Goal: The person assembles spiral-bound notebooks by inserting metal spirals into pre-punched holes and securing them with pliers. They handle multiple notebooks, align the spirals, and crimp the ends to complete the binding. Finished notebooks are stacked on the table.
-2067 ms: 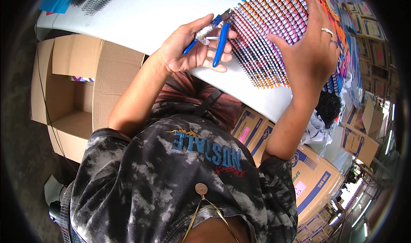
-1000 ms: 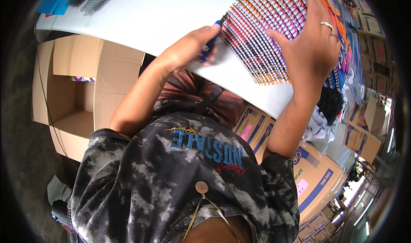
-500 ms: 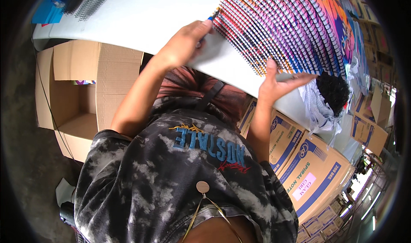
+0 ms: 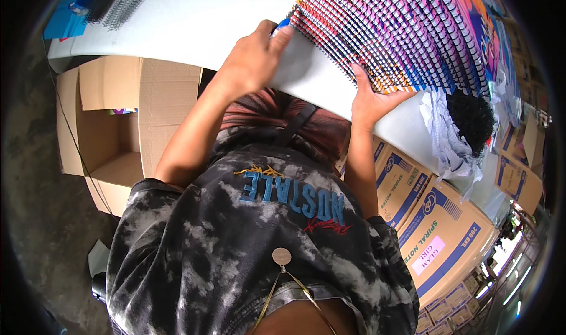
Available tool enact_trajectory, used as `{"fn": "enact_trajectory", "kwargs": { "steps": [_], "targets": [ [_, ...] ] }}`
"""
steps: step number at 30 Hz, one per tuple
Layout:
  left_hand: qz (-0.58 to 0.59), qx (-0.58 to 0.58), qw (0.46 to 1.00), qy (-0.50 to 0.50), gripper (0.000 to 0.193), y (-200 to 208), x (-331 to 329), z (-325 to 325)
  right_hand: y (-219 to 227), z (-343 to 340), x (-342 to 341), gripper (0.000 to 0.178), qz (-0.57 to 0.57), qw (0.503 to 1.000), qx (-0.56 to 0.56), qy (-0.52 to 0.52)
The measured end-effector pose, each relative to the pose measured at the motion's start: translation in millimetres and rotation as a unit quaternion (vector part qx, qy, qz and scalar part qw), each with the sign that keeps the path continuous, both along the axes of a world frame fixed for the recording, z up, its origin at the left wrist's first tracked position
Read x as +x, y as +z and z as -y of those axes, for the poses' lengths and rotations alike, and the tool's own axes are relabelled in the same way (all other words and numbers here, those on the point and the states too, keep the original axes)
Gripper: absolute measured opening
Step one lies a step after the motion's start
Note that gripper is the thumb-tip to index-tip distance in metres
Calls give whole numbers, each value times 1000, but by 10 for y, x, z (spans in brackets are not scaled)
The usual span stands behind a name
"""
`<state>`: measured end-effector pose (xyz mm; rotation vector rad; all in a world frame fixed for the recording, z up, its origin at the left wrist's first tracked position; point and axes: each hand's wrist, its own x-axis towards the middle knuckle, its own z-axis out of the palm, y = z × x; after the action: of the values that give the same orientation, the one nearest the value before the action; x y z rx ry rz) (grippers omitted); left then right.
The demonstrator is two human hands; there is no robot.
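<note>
A row of overlapping spiral-bound notebooks [image 4: 401, 31] with bright covers and dark coils fans across the table at upper right. My left hand [image 4: 253, 61] is closed around a small blue-handled tool [image 4: 282, 26], at the left end of the nearest coils. The tool's tip is hard to make out against the coils, so its exact kind does not show. My right hand [image 4: 374, 99] is at the near edge of the notebooks, thumb raised against the coils and fingers stretched out along the edge. Its fingertips are partly hidden by the stack.
The white table [image 4: 177, 25] carries loose wire coils [image 4: 121, 7] and a blue item [image 4: 65, 22] at far left. An open cardboard box [image 4: 168, 111] stands below left. Crumpled whitish wrapping [image 4: 439, 128] and a black tangle [image 4: 470, 122] lie right, above closed cartons [image 4: 448, 235].
My left hand has shifted slightly left and down, turning the tool. My right hand has moved up and left along the notebook edge. The view has shifted a little.
</note>
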<state>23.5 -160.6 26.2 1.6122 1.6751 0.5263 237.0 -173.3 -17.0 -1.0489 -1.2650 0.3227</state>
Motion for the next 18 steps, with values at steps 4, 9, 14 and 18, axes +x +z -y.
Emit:
{"fn": "enact_trajectory", "kwargs": {
  "steps": [4,9,14,18],
  "targets": [
    [421,-218,880,-14,59,-95,-100,-65,27,27,-14,114,52,998,-18,-44],
    [723,-334,603,-46,64,-236,-198,-100,71,46,-4,122,140,986,-28,-86],
    [736,-356,574,-53,63,-263,-227,-101,53,67,20,122,163,980,-27,-112],
    [510,-294,808,-24,58,-7,-196,-91,11,53,50,125,129,988,-30,-76]
  ]
}}
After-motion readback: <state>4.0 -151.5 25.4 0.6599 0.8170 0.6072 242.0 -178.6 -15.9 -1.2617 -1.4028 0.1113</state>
